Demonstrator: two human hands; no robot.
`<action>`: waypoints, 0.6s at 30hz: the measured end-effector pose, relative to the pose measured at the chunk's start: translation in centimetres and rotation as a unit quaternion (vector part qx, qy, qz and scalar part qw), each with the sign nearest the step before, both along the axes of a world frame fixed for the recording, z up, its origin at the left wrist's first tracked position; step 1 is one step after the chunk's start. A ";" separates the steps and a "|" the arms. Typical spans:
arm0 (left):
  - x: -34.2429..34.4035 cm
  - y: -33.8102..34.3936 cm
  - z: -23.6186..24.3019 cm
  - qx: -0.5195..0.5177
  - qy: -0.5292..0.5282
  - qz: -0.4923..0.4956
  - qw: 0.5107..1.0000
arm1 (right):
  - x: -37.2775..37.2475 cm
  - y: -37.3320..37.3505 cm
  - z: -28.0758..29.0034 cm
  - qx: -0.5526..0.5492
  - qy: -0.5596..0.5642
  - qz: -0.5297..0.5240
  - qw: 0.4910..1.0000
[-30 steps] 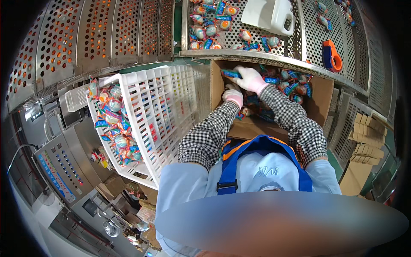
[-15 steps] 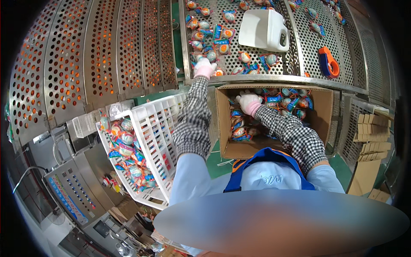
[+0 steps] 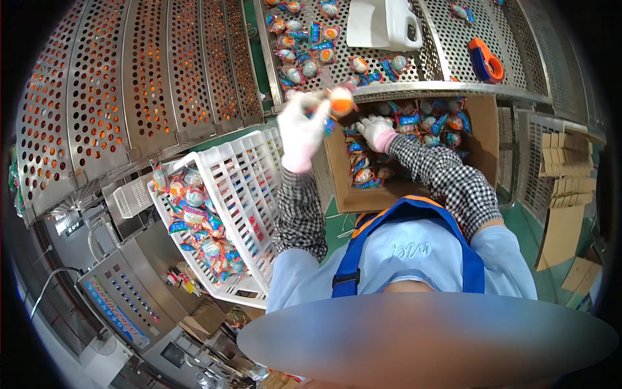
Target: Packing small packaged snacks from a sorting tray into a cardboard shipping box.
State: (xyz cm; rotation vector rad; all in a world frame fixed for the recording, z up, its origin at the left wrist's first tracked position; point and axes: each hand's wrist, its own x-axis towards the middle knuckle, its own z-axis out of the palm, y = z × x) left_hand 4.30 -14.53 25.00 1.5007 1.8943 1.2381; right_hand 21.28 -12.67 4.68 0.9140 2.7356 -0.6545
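Observation:
In a white glove with a pink cuff, my left hand (image 3: 301, 128) is lifted near the tray's front edge. Its fingers are closed on an orange-and-white round wrapped sweet (image 3: 341, 102), blurred by motion. Something blue beside the fingers is too smeared to make out. My right hand (image 3: 377, 133), gloved the same way, is inside the open cardboard box (image 3: 414, 201) near its left far corner. Its fingers are spread over round wrapped sweets (image 3: 429, 123) in the box, with none visibly gripped. More such sweets (image 3: 309, 69) lie on the perforated metal tray (image 3: 431, 70) beyond.
A white plastic scoop (image 3: 376, 24) and an orange-and-blue tape dispenser (image 3: 487, 61) rest on the tray. Left of me, a tilted white crate (image 3: 236, 185) holds more sweets. Perforated metal panels (image 3: 142, 84) rise at far left. Cardboard dividers (image 3: 565, 188) stand at right.
My left hand has come back from the tray toward the box, lifting a sweet with it. My right hand stays in the box, its fingers now more spread. The whole view has shifted slightly.

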 end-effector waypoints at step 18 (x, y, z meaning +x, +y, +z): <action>2.8 -5.6 -6.9 0.066 0.280 0.126 0.949 | 29.4 -2.7 20.0 0.067 0.259 -0.444 0.855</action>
